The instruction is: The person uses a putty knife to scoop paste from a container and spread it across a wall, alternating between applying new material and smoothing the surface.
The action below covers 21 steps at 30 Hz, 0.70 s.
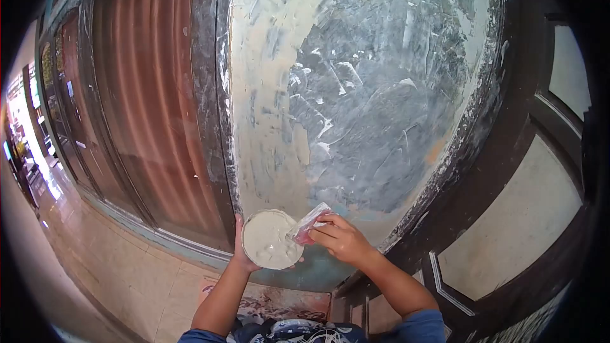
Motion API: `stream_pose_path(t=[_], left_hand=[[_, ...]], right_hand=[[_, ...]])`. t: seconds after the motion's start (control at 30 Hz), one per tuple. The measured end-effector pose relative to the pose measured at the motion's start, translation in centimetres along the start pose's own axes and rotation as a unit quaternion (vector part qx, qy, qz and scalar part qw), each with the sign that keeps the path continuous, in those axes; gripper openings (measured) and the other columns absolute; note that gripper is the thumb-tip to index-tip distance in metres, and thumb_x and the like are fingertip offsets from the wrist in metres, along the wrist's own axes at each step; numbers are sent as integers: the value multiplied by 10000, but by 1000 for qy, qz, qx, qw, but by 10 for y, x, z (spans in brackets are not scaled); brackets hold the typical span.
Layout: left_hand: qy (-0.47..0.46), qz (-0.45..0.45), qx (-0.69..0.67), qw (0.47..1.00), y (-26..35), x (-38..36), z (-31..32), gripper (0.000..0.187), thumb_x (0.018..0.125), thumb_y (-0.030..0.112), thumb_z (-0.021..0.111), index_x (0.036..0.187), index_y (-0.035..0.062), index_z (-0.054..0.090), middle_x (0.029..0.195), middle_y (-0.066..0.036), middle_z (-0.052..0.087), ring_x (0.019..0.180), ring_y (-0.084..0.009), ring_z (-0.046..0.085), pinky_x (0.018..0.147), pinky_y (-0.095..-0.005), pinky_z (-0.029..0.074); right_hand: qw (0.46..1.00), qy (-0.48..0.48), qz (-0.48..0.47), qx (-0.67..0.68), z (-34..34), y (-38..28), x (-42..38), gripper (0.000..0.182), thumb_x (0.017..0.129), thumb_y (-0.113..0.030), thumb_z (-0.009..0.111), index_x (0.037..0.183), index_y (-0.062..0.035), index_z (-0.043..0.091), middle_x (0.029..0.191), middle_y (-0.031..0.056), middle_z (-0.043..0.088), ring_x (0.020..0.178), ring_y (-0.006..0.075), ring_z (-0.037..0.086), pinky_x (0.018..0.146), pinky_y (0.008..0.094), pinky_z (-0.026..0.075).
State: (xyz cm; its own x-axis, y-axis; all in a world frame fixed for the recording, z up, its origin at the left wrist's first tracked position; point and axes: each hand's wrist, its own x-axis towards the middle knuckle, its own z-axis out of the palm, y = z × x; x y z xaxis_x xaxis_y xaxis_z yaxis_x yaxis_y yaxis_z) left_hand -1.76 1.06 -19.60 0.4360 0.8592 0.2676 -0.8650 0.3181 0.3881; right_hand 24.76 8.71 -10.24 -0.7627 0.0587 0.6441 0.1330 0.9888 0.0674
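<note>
My left hand (pixel 243 253) is wrapped around a round bowl (pixel 246 230) from its left side and underneath. Inside lies a thick, off-white paste (pixel 267 232), stirred up near the right side. Between the fingers and thumb of my right hand (pixel 340 239) is a flat, pinkish scraper (pixel 309 223) smeared with white. Its lower left edge reaches over the bowl's right rim, at the paste; whether it touches cannot be made out. Behind both hands stands a wall panel (pixel 381 114), grey in the middle, with cream paste spread along the left and top.
To the left is a glazed window with a reddish-brown curtain (pixel 146 89). A dark panelled door (pixel 508 171) stands at the right. Tiled floor (pixel 127 260) runs along the left, and a patterned mat (pixel 286 302) lies below the bowl. White smears mark the panel's frame.
</note>
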Motion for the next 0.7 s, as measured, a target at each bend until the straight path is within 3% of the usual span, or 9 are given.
stream_pose_path(t=[0.1,0.13,0.17,0.23,0.33,0.5,0.57,0.7], left_hand=[[43,13,98,994,0,1,4,1268,737,1063,261,1657,191,298,1647,-264,364,1331,-674,464,962,-839,438],[22,7,-25,999,-1,1,-4,1281,729,1067,267,1658,186,300,1646,-265,366,1325,-686,459,964,-847,426],[22,6,-24,999,-1,1,-7,1281,729,1067,267,1658,186,300,1646,-265,366,1325,-686,459,964,-847,426],[35,-1,56,998,0,1,-8,1280,730,1064,283,1658,184,304,1648,-266,363,1329,-701,440,982,-856,399],[19,-3,-4,1000,-1,1,-12,1251,748,1034,363,1646,163,316,1661,-267,327,1338,-705,421,923,-899,404],[34,-6,-18,999,-3,1,-16,1249,744,1033,376,1645,170,319,1658,-265,332,1347,-702,413,937,-900,394],[38,-6,-19,999,-2,2,-16,1248,742,1033,379,1644,172,322,1657,-265,334,1349,-702,411,941,-901,390],[62,-7,74,995,-3,1,1,1252,734,1035,389,1641,175,332,1651,-265,347,1351,-696,415,953,-899,381]], right_hand=[[1000,3,7,-6,-2,1,0,431,720,15,720,1142,-72,726,1106,50,704,1129,325,652,925,406,585],[1000,5,17,1,-1,1,-1,478,680,63,718,1141,-64,733,1102,62,712,1132,336,656,916,412,588],[1000,6,26,8,-1,2,-2,528,639,111,717,1140,-55,740,1099,74,720,1135,347,659,907,417,592],[999,14,33,0,3,4,-4,528,640,118,711,1139,-49,741,1099,81,719,1137,352,658,901,417,590],[999,27,43,-11,3,5,-5,526,641,127,704,1138,-41,742,1099,93,719,1140,361,655,892,416,589],[998,29,58,-18,6,6,-7,526,649,127,704,1147,-39,740,1108,100,719,1148,372,652,893,422,589],[997,38,58,-38,8,6,-7,418,730,53,721,1135,-48,712,1100,83,705,1145,354,636,934,416,577],[996,32,66,-41,8,5,-8,433,729,54,719,1149,-50,710,1119,88,702,1148,359,635,944,423,576]])
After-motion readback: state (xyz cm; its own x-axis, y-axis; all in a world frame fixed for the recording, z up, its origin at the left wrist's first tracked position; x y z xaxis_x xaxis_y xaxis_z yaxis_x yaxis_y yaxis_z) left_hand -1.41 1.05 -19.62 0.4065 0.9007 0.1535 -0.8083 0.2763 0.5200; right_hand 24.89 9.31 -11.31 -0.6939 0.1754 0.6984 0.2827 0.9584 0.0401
